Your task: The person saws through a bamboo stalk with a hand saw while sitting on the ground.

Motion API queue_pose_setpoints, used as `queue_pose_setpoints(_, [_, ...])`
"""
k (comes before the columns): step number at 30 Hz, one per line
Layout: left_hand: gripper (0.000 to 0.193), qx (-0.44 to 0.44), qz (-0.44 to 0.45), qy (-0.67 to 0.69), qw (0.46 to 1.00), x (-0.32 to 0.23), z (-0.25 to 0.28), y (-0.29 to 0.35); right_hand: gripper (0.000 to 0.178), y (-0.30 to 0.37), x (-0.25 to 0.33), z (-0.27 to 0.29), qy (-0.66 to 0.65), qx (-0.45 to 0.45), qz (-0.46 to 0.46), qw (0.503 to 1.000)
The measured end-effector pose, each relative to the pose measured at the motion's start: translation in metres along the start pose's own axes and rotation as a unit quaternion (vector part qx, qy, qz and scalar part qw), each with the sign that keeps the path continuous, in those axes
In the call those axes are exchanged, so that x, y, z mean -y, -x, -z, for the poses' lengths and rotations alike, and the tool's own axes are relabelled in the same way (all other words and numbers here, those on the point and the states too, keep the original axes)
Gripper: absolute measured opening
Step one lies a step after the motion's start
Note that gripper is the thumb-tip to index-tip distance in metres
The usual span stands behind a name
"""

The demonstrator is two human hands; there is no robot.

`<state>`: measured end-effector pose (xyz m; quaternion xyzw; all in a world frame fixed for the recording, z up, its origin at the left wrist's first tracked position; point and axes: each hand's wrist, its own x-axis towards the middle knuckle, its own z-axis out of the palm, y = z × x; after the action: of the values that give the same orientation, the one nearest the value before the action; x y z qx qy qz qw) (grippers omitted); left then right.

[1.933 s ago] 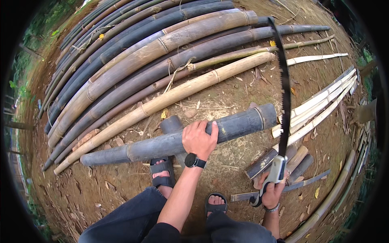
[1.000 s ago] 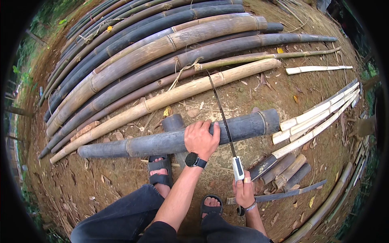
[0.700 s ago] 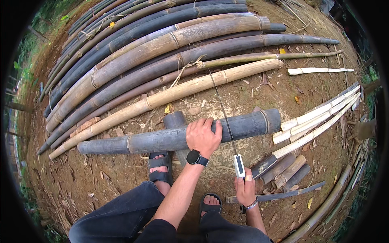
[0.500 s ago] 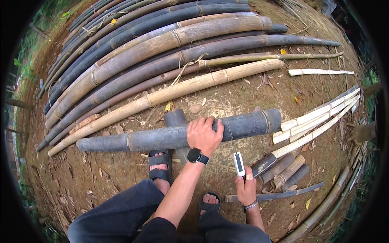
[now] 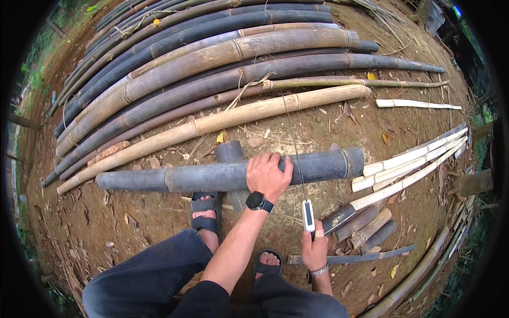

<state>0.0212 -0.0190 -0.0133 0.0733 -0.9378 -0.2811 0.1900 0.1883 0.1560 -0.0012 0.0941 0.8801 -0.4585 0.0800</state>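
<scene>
A dark bamboo pole (image 5: 212,178) lies crosswise in front of me, resting on another dark bamboo piece (image 5: 230,152) that passes under it. My left hand (image 5: 268,174), with a watch at the wrist, grips the pole from above, right of its middle. My right hand (image 5: 315,250) is closed around the white and black handle of a handsaw (image 5: 308,216). Its thin blade, seen nearly edge-on, reaches away from me across the pole, just right of my left hand. I cannot tell how deep the blade sits in the bamboo.
Beyond lies a pale bamboo pole (image 5: 222,121), then a stack of long bamboo poles (image 5: 180,61). White split strips (image 5: 413,159) and several short bamboo pieces (image 5: 366,230) are to the right. A flat dark strip (image 5: 355,258) lies beyond my right hand. My sandalled feet (image 5: 205,214) stand nearby.
The right hand and saw handle have shifted slightly left, and the blade now points straighter away from me. My left hand keeps its grip on the pole. The whole view has moved slightly.
</scene>
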Motion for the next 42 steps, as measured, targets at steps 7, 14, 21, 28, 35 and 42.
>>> queue_pose_setpoints(7, [0.03, 0.013, 0.013, -0.003, 1.0, 0.004, 0.001, -0.002, 0.039, 0.001, 0.008, 0.002, 0.007, 0.007, -0.019, 1.0])
queue_pose_setpoints(14, [0.032, 0.016, 0.015, -0.007, 1.0, 0.004, 0.001, -0.003, 0.035, -0.013, 0.008, 0.002, 0.011, 0.013, -0.001, 1.0])
queue_pose_setpoints(21, [0.031, 0.004, 0.022, 0.005, 1.0, 0.003, -0.002, -0.003, 0.032, -0.018, 0.006, -0.003, 0.006, 0.014, -0.015, 1.0])
queue_pose_setpoints(28, [0.031, -0.006, 0.012, 0.001, 1.0, 0.004, -0.002, -0.001, 0.03, 0.006, -0.002, -0.003, -0.004, 0.016, 0.011, 1.0])
queue_pose_setpoints(35, [0.031, 0.015, 0.018, -0.002, 1.0, 0.005, 0.002, -0.003, 0.033, 0.003, 0.003, 0.003, 0.018, 0.012, 0.028, 0.999])
queue_pose_setpoints(42, [0.031, 0.006, 0.019, 0.0, 1.0, 0.005, -0.001, -0.003, 0.031, -0.014, 0.009, -0.002, 0.021, 0.011, 0.009, 1.0])
